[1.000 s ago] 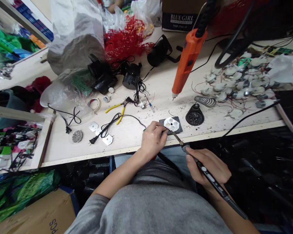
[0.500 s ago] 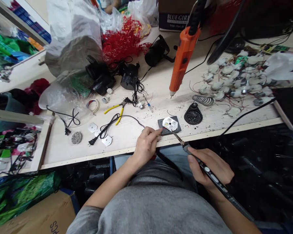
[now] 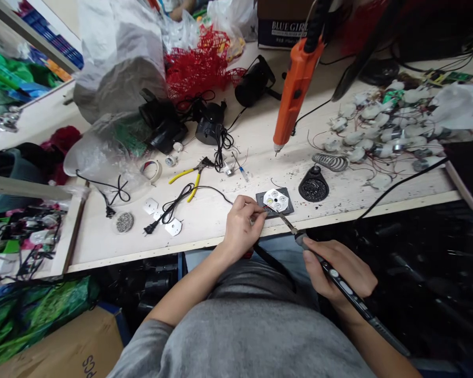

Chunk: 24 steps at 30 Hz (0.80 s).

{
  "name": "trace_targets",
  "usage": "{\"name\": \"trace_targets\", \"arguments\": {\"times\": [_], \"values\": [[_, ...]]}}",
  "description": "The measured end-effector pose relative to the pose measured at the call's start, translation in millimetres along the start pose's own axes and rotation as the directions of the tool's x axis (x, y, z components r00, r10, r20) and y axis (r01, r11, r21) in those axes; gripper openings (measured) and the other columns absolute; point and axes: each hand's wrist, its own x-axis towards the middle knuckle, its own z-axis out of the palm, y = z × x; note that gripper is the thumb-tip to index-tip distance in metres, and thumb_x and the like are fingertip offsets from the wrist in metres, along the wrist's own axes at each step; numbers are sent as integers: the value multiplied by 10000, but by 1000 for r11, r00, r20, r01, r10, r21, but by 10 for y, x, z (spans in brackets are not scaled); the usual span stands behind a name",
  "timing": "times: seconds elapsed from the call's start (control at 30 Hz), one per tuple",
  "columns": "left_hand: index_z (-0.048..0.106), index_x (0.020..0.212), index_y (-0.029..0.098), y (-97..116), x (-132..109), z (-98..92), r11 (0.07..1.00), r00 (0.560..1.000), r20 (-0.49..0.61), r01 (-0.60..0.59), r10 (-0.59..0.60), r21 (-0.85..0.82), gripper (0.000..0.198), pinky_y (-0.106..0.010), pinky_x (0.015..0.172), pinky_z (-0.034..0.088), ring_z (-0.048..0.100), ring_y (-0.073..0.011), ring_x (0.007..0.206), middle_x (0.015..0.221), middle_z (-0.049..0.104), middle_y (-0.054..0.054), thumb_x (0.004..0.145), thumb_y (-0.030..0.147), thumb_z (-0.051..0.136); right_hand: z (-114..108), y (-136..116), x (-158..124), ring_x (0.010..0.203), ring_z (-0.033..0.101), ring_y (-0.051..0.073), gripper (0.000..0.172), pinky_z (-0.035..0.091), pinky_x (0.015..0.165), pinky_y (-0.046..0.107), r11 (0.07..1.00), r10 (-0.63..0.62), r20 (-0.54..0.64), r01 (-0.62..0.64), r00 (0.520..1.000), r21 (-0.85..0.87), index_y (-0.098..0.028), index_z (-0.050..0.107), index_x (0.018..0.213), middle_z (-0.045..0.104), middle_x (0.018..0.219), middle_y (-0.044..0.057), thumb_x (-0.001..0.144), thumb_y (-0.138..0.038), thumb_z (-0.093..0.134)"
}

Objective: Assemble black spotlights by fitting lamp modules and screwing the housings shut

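My left hand (image 3: 241, 224) pinches a thin wire (image 3: 266, 208) at the near edge of a white hexagonal LED board (image 3: 276, 200). That board lies on a small dark pad (image 3: 285, 206) near the bench's front edge. My right hand (image 3: 337, 268) grips a black soldering iron (image 3: 339, 283) like a pen, and its metal tip reaches the board's lower edge beside my left fingertips. The exact contact point is hidden by the fingers. The iron's cable runs down past my right wrist.
An orange power tool (image 3: 297, 94) hangs above the bench. Several white wired parts (image 3: 378, 134) lie heaped at right. A coiled iron stand (image 3: 330, 162), black holder (image 3: 313, 186), yellow-handled pliers (image 3: 193, 176), blank hexagonal plates (image 3: 173, 227) and a black power cord (image 3: 169, 212) also lie nearby.
My left hand has moved slightly forward toward the board since the earlier frames. The soldering iron stays close to the board's edge, and the head view has shifted a little.
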Motion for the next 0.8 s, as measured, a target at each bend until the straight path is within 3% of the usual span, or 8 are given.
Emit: {"name": "trace_targets", "arguments": {"times": [0.2,0.47,0.8], "values": [[623,804,185,-6,-16,135,993,993,-94,-64,74,100,86,-206,583,528,621,-111,738,914,588,-28,850,116,647,64,40,-36,648,684,131,319,583,611,241,1000,5,-21,-4,1000,11,-207,730,1119,766,842,15,839,-61,678],[589,786,190,-6,-1,182,973,987,-84,-115,134,201,110,-230,595,508,614,-134,752,889,595,-41,865,123,626,91,36,34,608,677,144,332,580,552,259,1000,-28,0,28,1000,-12,-219,712,1138,758,807,19,849,-58,677],[581,797,187,-8,8,174,974,984,-88,-138,155,180,113,-224,599,500,610,-134,766,877,587,-40,858,100,618,112,8,95,638,686,147,314,602,602,260,997,-48,56,51,997,-52,-171,682,1120,740,808,30,840,-29,690]]}}
